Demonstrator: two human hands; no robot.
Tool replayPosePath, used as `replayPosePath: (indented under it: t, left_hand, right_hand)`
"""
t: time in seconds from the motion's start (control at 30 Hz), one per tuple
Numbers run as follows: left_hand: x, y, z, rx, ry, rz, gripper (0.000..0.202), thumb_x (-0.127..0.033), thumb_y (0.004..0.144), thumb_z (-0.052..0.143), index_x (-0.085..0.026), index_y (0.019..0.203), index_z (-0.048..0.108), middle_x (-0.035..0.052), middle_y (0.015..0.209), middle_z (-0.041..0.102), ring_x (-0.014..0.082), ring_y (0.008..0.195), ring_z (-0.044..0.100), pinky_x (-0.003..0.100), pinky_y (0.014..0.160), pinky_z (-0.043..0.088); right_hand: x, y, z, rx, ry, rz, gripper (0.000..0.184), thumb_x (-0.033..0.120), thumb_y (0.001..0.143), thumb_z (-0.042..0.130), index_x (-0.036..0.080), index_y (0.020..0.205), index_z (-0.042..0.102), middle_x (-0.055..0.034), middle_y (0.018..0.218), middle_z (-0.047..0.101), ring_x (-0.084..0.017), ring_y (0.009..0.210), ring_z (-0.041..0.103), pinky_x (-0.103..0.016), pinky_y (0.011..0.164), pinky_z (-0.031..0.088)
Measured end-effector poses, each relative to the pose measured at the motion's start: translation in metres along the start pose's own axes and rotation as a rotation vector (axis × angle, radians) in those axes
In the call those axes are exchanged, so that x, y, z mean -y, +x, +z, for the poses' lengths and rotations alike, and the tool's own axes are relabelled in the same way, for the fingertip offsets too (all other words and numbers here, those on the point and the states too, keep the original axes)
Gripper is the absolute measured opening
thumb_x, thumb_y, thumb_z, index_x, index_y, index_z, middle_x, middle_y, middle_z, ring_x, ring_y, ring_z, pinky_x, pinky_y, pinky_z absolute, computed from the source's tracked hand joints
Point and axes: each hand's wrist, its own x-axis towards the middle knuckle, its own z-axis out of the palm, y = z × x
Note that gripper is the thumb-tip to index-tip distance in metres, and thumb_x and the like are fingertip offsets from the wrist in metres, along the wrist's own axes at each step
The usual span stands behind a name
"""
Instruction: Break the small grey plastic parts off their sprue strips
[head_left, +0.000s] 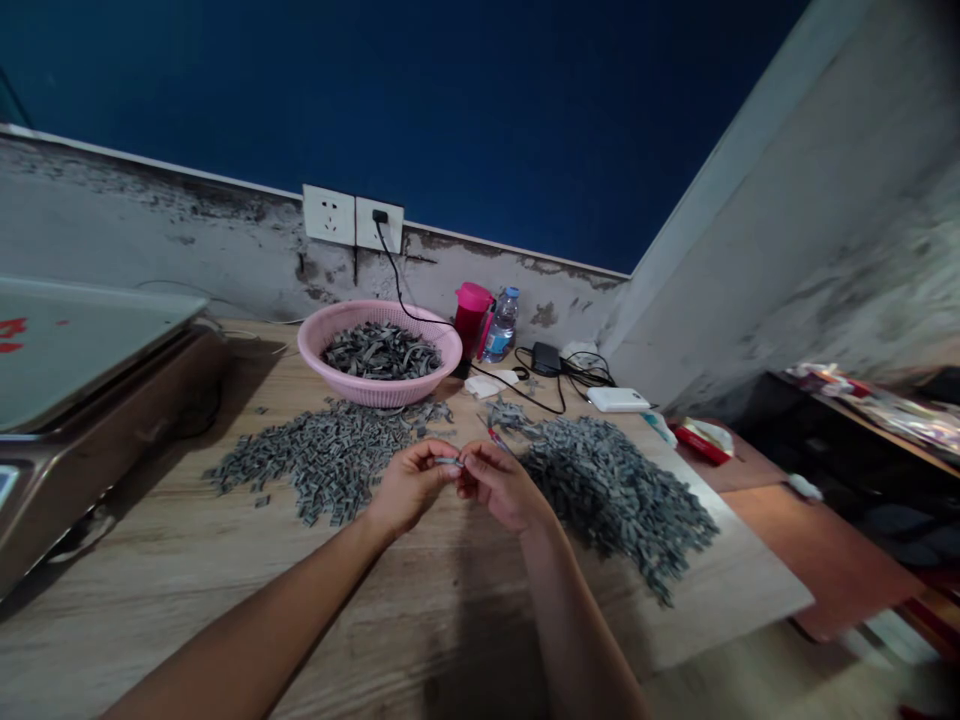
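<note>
Head view: above the table (187,545), the left hand (405,492) and right hand (511,488) meet, thumbs and forefingers closed in a pinch on a small grey piece (450,461). It sits between a left heap (330,465) and a right heap (622,490) of grey pieces. A slackened pinch could drop it; among such lookalikes it would probably be lost. A careless wrist might also scatter the right heap.

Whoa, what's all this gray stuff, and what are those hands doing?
A person's left hand and right hand meet at a small gray piece, pinched at their fingertips. On the table, one gray pile lies to the left, a bigger one to the right. Behind the left pile, a pink basket holds dark strips.
</note>
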Motion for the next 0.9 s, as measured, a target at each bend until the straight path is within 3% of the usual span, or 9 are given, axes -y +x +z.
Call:
replayPosePath:
  t: [0.63,0.9]
  left_hand:
    - [0.005,0.004,-0.010,0.026,0.244,0.056,0.024,-0.021,0.060,0.078,-0.013,0.078,0.064,0.0031,0.078,0.063,0.0126,0.068,0.058,0.022,0.064,0.047]
    - [0.005,0.007,-0.017,0.093,0.438,0.056,0.019,-0.020,0.063,0.073,-0.014,0.079,0.063,0.0035,0.076,0.062,0.0156,0.071,0.058,0.027,0.069,0.046]
  right_hand:
    - [0.004,0.001,-0.001,-0.103,-0.079,0.032,0.036,0.036,0.058,0.079,0.016,0.072,0.053,0.0024,0.058,0.059,-0.009,0.049,0.054,-0.022,0.050,0.046]
    - [0.000,0.003,-0.006,-0.113,-0.184,-0.001,0.032,0.034,0.060,0.075,0.017,0.072,0.051,0.0044,0.056,0.054,-0.008,0.045,0.049,-0.019,0.045,0.038]
